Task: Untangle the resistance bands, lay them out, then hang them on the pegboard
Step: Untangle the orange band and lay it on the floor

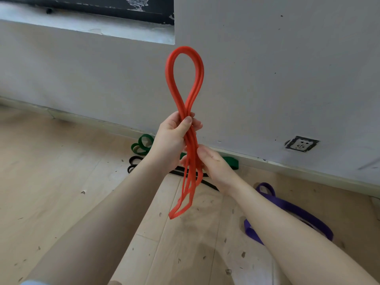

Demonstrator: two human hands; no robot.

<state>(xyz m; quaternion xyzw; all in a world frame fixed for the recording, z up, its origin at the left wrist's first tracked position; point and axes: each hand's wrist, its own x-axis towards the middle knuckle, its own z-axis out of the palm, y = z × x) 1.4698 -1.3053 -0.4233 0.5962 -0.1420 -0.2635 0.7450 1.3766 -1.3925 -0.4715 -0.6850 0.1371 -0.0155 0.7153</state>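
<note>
**Red band held up in both hands; other bands on floor**

Left hand (171, 134) gripped the red band (186, 95) at mid-length, fingers curled round the gathered strands w/ thumb pressed across the front; right hand (213, 163) sat just below, touching the same bundle, thumb on the strands and fingers wrapped behind them, so both hands were closed on the band. Above the left hand the band stood up in a tall teardrop loop, doubled, set against the grey wall (267, 68); below the right hand several strands hung loose and ended in narrow loops between the two forearms, clear of the floor (61, 182).

Green band (144, 144) lay on the floor by the skirting, folded into loops, partly hidden behind the left hand; more of it showed to the right of the right hand, near the wall. Black band (133, 163) lay just in front of the green one, looped at its left end, w/ a strand running right under the hands. Purple band (287, 206) lay on the floor to the right, partly under the right forearm, one small loop at its top end.

Wall socket (301, 144) sat low on the wall, right of the hands; a recessed ledge (86, 27) w/ a dark panel above it ran along the upper left. Floor was pale wood planks w/ small dark specks scattered about.
</note>
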